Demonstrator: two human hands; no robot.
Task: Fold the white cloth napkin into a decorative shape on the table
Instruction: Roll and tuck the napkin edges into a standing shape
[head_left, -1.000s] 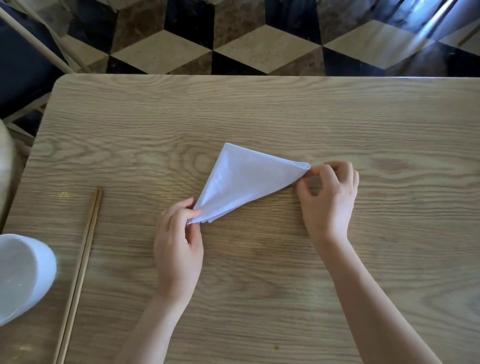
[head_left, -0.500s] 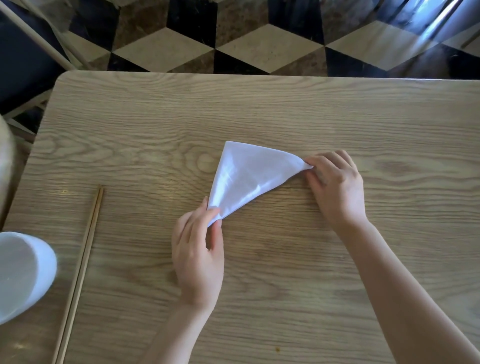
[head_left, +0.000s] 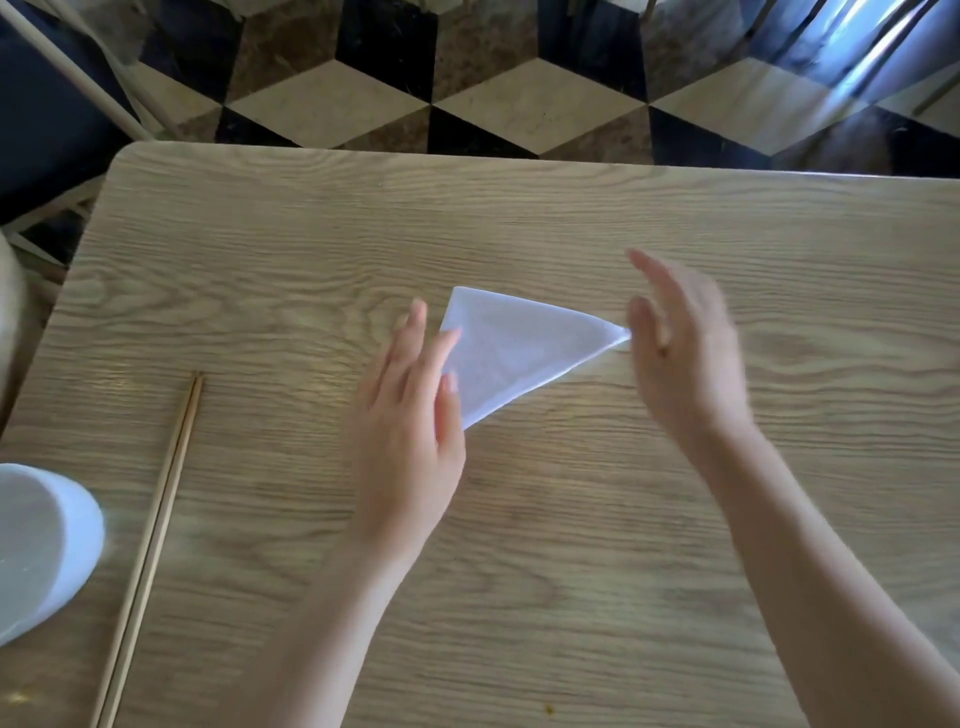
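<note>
The white cloth napkin (head_left: 519, 353), folded into a triangle, lies flat in the middle of the wooden table (head_left: 519, 597). My left hand (head_left: 410, 421) rests with flat, spread fingers over the napkin's lower left corner and left edge, holding nothing. My right hand (head_left: 680, 353) is blurred, with fingers spread, just beside the napkin's right tip. Whether it touches the tip I cannot tell.
A pair of wooden chopsticks (head_left: 156, 530) lies lengthwise on the left of the table. A white bowl (head_left: 41, 545) sits at the left edge. Beyond the table's far edge is a checkered floor (head_left: 519, 93), with chair legs (head_left: 78, 78) at the far left.
Both hands have let go of the napkin's corners and opened. The left hand has slid up along the left edge; the right hand has lifted off the right tip.
</note>
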